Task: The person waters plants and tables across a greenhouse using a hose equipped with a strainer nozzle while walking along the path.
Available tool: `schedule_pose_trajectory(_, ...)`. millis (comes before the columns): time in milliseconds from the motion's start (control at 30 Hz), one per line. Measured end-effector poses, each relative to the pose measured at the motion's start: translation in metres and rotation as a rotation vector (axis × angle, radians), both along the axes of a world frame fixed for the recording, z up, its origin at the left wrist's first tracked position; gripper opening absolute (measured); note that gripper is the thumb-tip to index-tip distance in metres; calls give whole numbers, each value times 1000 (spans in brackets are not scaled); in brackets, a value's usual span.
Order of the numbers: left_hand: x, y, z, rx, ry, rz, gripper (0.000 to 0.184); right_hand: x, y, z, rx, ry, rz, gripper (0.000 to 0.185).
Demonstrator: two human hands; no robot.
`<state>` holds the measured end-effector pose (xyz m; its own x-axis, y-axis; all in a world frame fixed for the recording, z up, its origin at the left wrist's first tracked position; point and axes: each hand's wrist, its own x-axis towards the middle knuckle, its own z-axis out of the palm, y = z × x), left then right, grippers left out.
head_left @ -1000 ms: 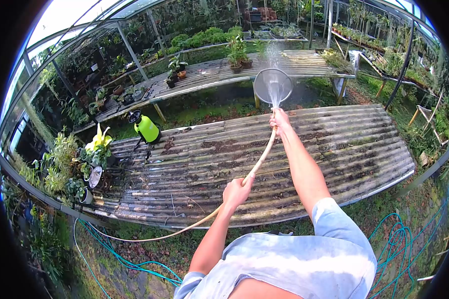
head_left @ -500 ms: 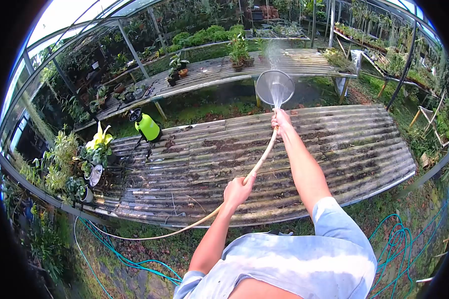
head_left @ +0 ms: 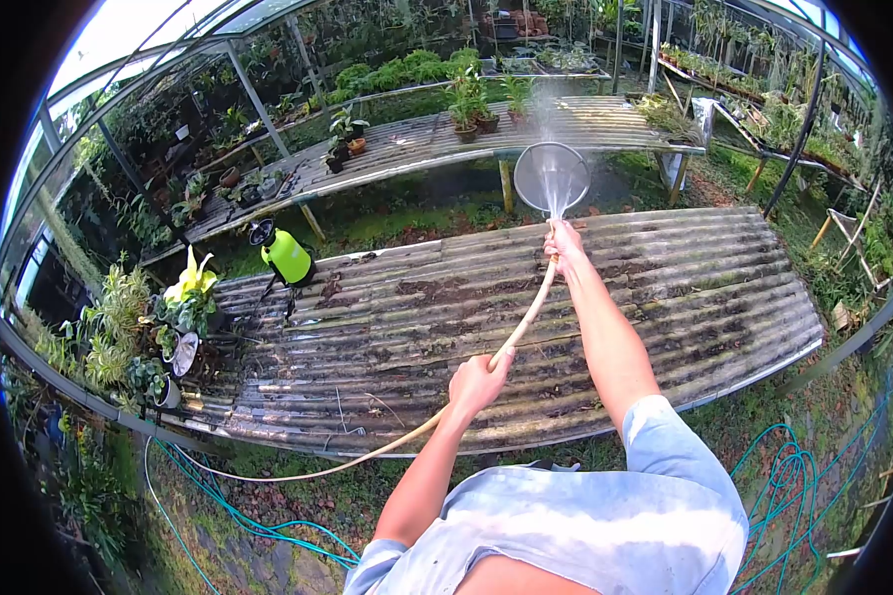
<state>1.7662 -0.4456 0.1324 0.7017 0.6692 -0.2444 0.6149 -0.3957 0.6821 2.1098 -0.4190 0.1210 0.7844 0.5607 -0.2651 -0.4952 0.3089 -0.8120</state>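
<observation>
My right hand (head_left: 566, 248), arm stretched forward, is closed round the front end of a pale yellow hose (head_left: 529, 322). Water (head_left: 556, 201) sprays out from it, away from me. Just beyond the fingers is a round, rimmed mesh strainer (head_left: 536, 169), with spray passing at it and mist rising behind. Whether the same hand also grips the strainer's handle, I cannot tell. My left hand (head_left: 476, 385) is wrapped round the hose lower down. Below both hands lies a corrugated sheet bench (head_left: 427, 337) with dark soil and debris on it.
A green pump sprayer (head_left: 288, 256) stands on the bench's left part, near potted plants (head_left: 191, 297). Behind is a second corrugated bench (head_left: 417, 159) with pots. Teal hose coils (head_left: 794, 466) lie on the ground at right, more teal hose (head_left: 258, 521) at left.
The view has shifted slightly. Both hands keep their grip on the hose, and water still sprays towards the strainer.
</observation>
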Motion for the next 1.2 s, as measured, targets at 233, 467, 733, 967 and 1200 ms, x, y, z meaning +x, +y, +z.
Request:
schedule_pose_trajectory(233,5,1,1,12,4,1,68,12,-3,-4,13,35,-16,16)
schedule_pose_trajectory(467,1,-1,1,-3,-17,15,67,7,3,-4,-7,10,-7,12)
schedule_pose_trajectory(733,-17,6,7,-15,-7,87,67,-19,30,11,-27,-38,79,12)
schedule_pose_trajectory(967,-27,6,9,-12,-1,104,68,-30,43,14,-63,-72,127,11)
schedule_pose_trajectory(1200,-15,1,7,-24,-14,67,67,-10,20,3,-5,-31,-1,13)
